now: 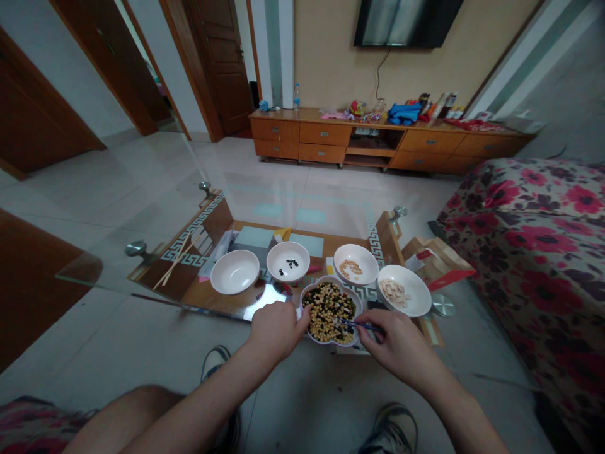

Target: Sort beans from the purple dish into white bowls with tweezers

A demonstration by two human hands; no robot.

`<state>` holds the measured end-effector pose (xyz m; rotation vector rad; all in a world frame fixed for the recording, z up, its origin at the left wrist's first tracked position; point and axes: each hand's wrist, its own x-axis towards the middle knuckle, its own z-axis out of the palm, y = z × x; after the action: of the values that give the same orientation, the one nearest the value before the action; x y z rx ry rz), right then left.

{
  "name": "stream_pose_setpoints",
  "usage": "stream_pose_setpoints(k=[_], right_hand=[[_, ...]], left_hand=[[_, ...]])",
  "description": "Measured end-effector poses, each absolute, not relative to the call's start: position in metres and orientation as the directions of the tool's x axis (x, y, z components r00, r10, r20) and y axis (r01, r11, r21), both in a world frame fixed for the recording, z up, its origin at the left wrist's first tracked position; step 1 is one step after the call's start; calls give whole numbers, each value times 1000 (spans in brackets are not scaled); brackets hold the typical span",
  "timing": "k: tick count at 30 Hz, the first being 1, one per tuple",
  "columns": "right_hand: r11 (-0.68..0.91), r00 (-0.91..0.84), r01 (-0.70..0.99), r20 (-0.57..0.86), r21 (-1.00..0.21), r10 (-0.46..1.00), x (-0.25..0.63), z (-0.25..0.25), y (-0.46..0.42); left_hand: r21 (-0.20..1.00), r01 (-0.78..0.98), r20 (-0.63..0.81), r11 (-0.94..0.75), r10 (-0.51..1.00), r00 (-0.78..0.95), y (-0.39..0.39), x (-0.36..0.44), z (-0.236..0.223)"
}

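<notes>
My left hand [278, 334] is closed on the rim of a scalloped, flower-shaped bowl [358, 299] filled with mixed yellow, black and green beans. In my right hand [394, 340] are dark, slim tweezers [362, 325], their tips down among the beans beside something small and white. Behind this bowl stand round white bowls. One white bowl [235, 272] at the left looks empty, and another [288, 250] has some black beans [289, 266]. To the right, a bowl [367, 255] contains yellowish kernels [350, 270]; the rightmost bowl [420, 293] holds pale, flat seeds [396, 292].
The bowls stand on a glass-topped table [155, 277] with wooden sides below. Wooden chopsticks [174, 265] lie at its left. A paper bag [437, 261] stands at right, near a flowered sofa [534, 252]. Farther back is a cluttered low cabinet [326, 135].
</notes>
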<state>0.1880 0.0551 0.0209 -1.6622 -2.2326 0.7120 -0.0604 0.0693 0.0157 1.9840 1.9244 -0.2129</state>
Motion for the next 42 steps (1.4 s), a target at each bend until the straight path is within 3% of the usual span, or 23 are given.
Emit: stream_pose_setpoints(k=[20, 42], right_hand=[[285, -371, 816, -79, -503, 925, 188, 21, 55], [302, -400, 768, -55, -565, 915, 185, 26, 52]], left_hand=[[139, 990, -378, -13, 924, 65, 70, -60, 19], [145, 989, -381, -13, 922, 68, 70, -60, 20]])
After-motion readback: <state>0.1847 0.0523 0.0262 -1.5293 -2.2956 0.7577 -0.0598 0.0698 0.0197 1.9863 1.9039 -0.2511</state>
